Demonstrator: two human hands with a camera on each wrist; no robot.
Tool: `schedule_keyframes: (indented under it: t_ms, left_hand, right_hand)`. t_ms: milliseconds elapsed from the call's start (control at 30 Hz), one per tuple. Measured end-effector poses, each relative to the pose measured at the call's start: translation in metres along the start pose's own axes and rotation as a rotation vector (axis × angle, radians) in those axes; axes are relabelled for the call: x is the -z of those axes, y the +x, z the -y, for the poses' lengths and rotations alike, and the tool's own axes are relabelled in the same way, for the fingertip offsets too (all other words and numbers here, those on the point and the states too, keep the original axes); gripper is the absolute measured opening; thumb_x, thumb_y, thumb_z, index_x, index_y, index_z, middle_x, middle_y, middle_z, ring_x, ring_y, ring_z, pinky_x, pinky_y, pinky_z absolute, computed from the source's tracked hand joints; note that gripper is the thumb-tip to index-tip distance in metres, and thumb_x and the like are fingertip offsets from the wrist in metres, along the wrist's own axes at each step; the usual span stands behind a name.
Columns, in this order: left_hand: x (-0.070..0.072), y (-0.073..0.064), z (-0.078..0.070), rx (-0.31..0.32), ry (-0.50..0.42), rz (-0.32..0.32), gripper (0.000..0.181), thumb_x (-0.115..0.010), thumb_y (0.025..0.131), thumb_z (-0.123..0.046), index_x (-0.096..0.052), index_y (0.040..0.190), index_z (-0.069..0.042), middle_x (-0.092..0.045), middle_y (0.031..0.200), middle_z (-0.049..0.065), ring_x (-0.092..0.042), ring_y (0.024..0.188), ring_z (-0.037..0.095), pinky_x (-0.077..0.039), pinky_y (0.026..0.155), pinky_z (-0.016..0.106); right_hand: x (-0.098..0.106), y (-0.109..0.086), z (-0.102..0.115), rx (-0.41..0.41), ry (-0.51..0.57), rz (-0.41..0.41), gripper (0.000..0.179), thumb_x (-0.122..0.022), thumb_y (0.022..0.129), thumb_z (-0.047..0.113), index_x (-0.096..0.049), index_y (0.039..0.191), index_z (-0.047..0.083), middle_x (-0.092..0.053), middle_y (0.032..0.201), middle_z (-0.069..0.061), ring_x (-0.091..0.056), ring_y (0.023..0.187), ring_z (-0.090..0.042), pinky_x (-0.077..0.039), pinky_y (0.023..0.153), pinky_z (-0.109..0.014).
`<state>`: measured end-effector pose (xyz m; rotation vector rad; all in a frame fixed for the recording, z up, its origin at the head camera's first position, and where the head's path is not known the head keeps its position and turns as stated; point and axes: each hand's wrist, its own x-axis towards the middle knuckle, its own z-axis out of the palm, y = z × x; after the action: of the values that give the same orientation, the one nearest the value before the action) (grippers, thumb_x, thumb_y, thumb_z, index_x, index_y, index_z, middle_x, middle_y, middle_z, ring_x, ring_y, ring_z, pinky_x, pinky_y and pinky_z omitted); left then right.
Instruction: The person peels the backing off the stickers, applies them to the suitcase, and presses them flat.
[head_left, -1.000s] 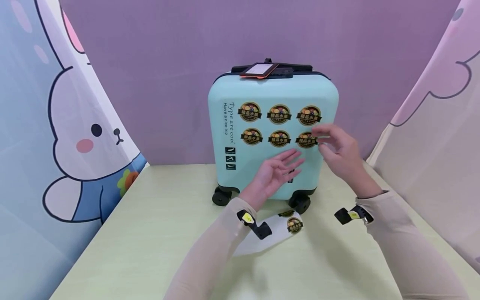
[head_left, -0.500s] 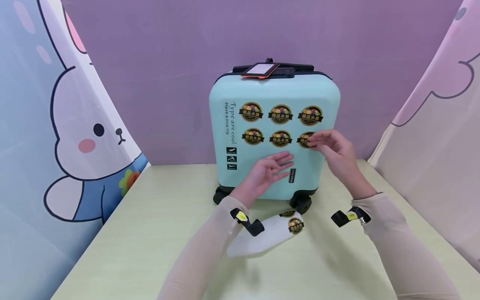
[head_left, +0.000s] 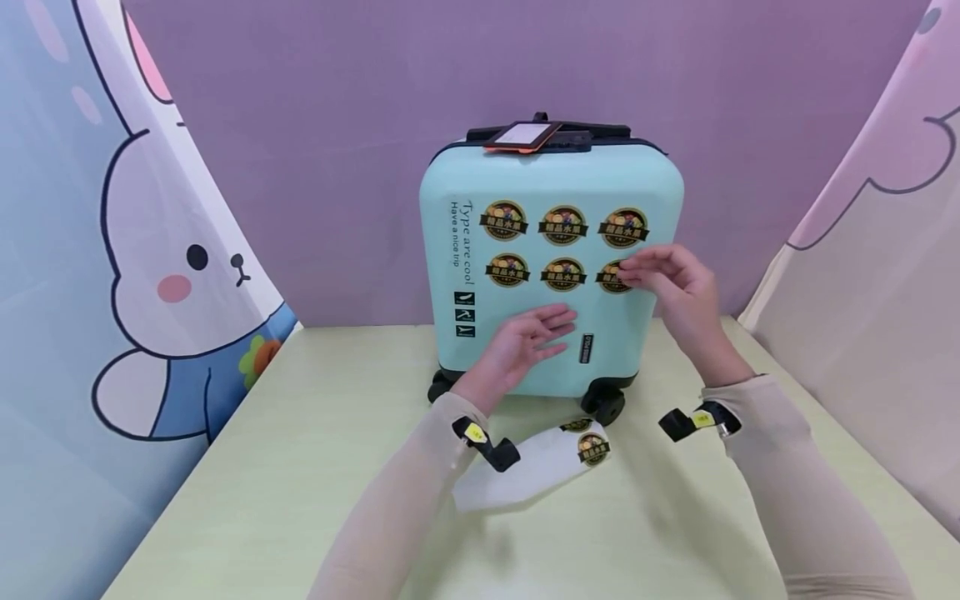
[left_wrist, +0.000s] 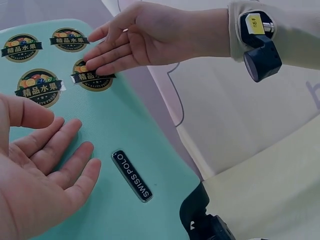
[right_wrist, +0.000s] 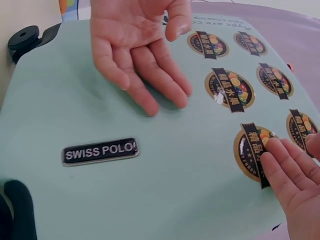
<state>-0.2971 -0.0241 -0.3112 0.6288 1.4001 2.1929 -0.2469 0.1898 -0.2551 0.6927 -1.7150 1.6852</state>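
A mint-green suitcase (head_left: pixel 551 179) stands upright on the table with two rows of round black-and-gold stickers on its front. My right hand (head_left: pixel 675 287) touches the lower right sticker (head_left: pixel 611 279) with nearly straight fingertips, covering its right part. In the right wrist view those fingers (right_wrist: pixel 287 165) lie flat against that sticker (right_wrist: pixel 247 152). My left hand (head_left: pixel 517 350) is held in front of the suitcase below the lower row, palm up, fingers relaxed and holding nothing. A black SWISS POLO badge (left_wrist: pixel 131 175) sits beside it on the shell.
A white backing sheet (head_left: pixel 510 479) with stickers at its right end (head_left: pixel 593 448) lies on the table (head_left: pixel 300 467) before the suitcase. A tag (head_left: pixel 522 136) rests on top by the handle. Black wheels (head_left: pixel 603 404) stand at the base. A purple cloth (head_left: pixel 337 167) hangs behind.
My right hand has come in from just off the lower right sticker and now presses its fingertips on it. My left hand has drawn slightly left and down, uncovering the badge.
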Motion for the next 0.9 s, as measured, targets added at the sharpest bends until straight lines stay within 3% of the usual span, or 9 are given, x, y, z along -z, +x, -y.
schedule_keyframes:
  t_ms: [533, 900]
  left_hand:
    - [0.006, -0.003, -0.001, 0.001, -0.015, -0.005, 0.059, -0.037, 0.087, 0.009, -0.042, 0.146, 0.006, -0.046, 0.148, 0.022, -0.044, 0.136, 0.035, -0.037, 0.113, 0.048]
    - [0.009, -0.005, 0.000, 0.003, -0.022, -0.010, 0.058, -0.038, 0.088, 0.007, -0.041, 0.146, 0.005, -0.046, 0.148, 0.021, -0.043, 0.137, 0.034, -0.036, 0.114, 0.049]
  right_hand:
    - [-0.019, 0.007, -0.002, 0.005, -0.025, -0.003, 0.013, -0.048, 0.096, -0.013, -0.055, 0.103, -0.022, -0.074, 0.090, -0.006, -0.072, 0.080, -0.016, -0.059, 0.078, -0.025]
    - [-0.024, -0.006, -0.017, -0.053, -0.103, 0.077, 0.017, -0.045, 0.096, -0.014, -0.056, 0.106, -0.020, -0.072, 0.095, -0.008, -0.071, 0.087, -0.015, -0.058, 0.083, -0.027]
